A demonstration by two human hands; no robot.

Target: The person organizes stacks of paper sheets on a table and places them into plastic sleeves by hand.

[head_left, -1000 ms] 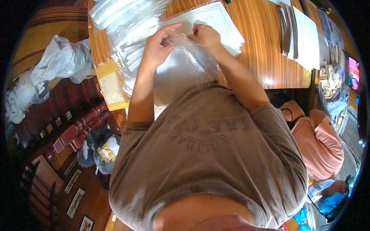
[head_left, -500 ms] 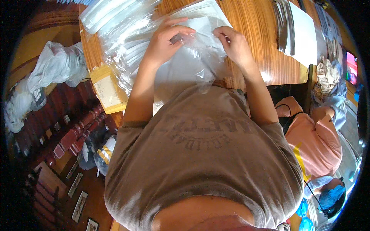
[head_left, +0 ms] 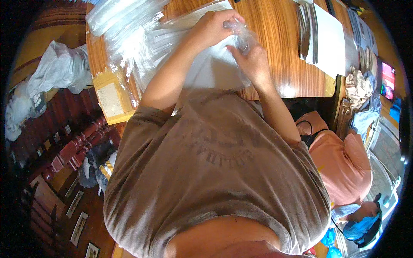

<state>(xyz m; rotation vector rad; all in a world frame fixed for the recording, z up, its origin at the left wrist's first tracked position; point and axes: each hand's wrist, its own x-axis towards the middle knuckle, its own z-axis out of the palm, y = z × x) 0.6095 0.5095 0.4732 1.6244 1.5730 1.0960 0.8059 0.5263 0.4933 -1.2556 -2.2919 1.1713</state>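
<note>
On the wooden table just beyond my shirt lies a clear plastic bag point(head_left: 244, 38) with a flat white sheet point(head_left: 211, 71) beneath or inside it; I cannot tell which. My left hand point(head_left: 217, 28) reaches across to the bag's far end, fingers curled on the bunched film. Nearer me and to the right, my right hand point(head_left: 253, 62) pinches the same film between thumb and fingers. Part of the bag's edge is hidden behind the fingers.
Several clear plastic bags point(head_left: 133, 43) lie in a glossy pile left of my arm. A taped brown carton point(head_left: 109, 96) sits at the table's left corner. White sheets point(head_left: 329, 41) are stacked at the right. Someone in peach clothing point(head_left: 344, 167) is close by on my right.
My left hand has moved right and farther away, closer to my right hand. The right hand has dropped slightly nearer me, and the film is now bunched between both hands.
</note>
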